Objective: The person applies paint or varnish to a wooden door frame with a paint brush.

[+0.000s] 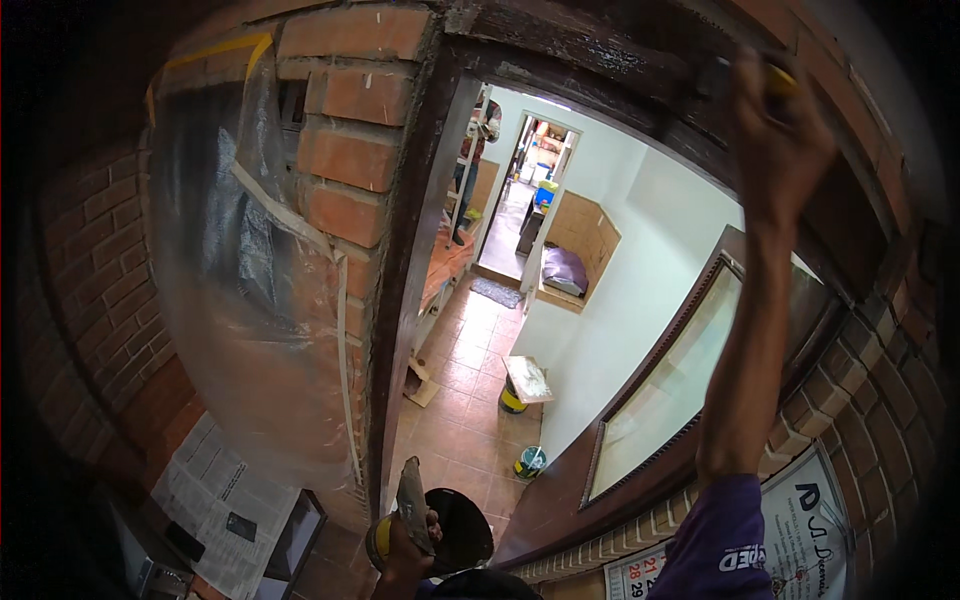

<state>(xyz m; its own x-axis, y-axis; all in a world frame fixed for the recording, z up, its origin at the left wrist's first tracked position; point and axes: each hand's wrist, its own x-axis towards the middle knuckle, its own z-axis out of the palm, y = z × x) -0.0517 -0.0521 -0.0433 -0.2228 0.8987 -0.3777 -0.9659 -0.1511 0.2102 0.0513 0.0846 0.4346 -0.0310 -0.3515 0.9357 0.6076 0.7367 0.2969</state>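
Observation:
My right hand is raised at the upper right, against the dark brown wooden door frame. It is closed around a scraper with a black and yellow handle; the blade is dark and blurred against the wood. Whitish streaks mark the beam to its left. Low in the picture, my left hand grips a putty knife with a wide grey blade pointing up and a yellow part near the palm. Just beside that hand is a black bucket, whose inside looks dark.
Clear plastic sheeting is taped over the brick wall at left, above newspaper holding a phone. A glazed brown door stands inward. Beyond are paint buckets and a person on a raised support.

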